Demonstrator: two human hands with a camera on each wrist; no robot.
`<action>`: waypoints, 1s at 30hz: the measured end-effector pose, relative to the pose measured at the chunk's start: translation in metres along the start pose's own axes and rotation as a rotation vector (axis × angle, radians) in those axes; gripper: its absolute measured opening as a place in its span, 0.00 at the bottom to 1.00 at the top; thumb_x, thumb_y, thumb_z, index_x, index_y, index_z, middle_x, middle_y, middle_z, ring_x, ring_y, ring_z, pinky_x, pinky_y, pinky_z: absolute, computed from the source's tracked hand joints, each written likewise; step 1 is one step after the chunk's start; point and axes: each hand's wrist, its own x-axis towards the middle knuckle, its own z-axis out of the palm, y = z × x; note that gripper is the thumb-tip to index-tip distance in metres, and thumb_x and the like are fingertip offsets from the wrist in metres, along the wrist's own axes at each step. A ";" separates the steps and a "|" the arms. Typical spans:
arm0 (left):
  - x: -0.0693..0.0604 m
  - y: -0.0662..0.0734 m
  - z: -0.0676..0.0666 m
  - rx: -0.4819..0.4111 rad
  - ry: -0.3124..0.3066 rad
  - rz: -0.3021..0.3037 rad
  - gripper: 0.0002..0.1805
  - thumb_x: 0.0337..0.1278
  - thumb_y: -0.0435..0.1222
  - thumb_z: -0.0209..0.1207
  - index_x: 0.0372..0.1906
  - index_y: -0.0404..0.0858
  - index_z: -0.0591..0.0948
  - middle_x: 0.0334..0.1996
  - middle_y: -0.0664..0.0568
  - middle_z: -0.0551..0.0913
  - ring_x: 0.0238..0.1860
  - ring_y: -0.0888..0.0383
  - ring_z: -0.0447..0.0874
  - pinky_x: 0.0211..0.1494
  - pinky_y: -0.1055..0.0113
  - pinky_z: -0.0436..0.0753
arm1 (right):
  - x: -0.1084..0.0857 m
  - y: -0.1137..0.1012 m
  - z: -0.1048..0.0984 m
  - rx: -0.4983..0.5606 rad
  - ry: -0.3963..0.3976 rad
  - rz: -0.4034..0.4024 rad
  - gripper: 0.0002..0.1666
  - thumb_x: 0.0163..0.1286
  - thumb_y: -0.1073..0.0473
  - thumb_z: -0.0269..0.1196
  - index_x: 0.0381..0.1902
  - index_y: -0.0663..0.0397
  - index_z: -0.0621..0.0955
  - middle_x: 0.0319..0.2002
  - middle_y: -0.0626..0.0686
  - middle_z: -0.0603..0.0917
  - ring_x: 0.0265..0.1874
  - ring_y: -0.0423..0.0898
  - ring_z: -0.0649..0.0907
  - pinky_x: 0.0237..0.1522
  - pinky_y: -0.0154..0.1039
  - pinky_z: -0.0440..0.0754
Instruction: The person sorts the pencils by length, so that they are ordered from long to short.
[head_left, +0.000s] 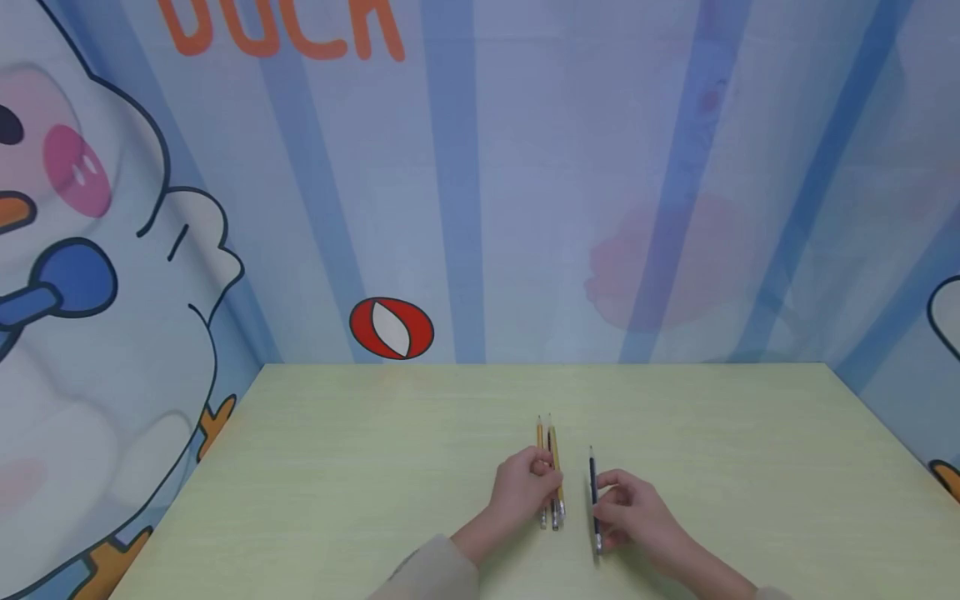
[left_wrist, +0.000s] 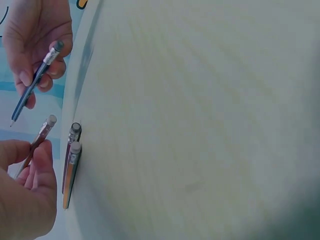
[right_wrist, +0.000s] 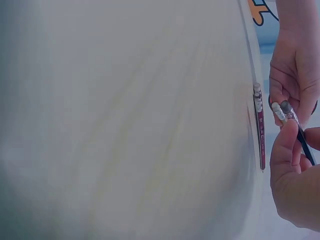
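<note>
My left hand (head_left: 528, 485) pinches a yellow pencil (head_left: 555, 446) between thumb and fingers. Its white eraser end points toward me, and its tip points to the back of the table. Beneath and beside that hand, two more pencils lie on the table: an orange one (left_wrist: 71, 177) and a dark red one (right_wrist: 261, 132), each with a metal-banded eraser end. To the right, my right hand (head_left: 633, 512) pinches a dark blue pencil (head_left: 595, 483), tip pointing away from me. A small gap separates the two held pencils in the head view.
The pale yellow-green table (head_left: 360, 467) reaches back to a blue striped cloth backdrop (head_left: 525, 208). A printed cartoon duck (head_left: 90, 350) covers the backdrop's left side, and a red and white ball print (head_left: 392, 328) sits above the table's back edge.
</note>
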 end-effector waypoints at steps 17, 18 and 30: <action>0.019 0.007 0.024 0.302 -0.015 0.143 0.20 0.43 0.31 0.55 0.47 0.41 0.77 0.19 0.59 0.77 0.14 0.68 0.67 0.16 0.75 0.66 | -0.003 -0.004 -0.013 0.030 0.044 0.024 0.24 0.55 0.67 0.55 0.50 0.71 0.63 0.24 0.47 0.75 0.21 0.41 0.78 0.22 0.35 0.78; 0.019 0.007 0.025 0.319 -0.013 0.159 0.19 0.43 0.30 0.55 0.46 0.41 0.78 0.19 0.59 0.77 0.14 0.68 0.66 0.16 0.76 0.66 | -0.003 -0.004 -0.013 0.033 0.043 0.022 0.24 0.55 0.67 0.55 0.49 0.71 0.63 0.24 0.47 0.75 0.21 0.41 0.78 0.22 0.35 0.78; 0.023 0.006 0.034 0.500 -0.027 0.174 0.13 0.41 0.31 0.58 0.38 0.40 0.81 0.20 0.58 0.79 0.18 0.68 0.68 0.22 0.77 0.67 | -0.005 -0.003 -0.018 0.047 0.042 0.014 0.25 0.55 0.67 0.55 0.50 0.72 0.63 0.24 0.47 0.75 0.22 0.41 0.78 0.24 0.36 0.77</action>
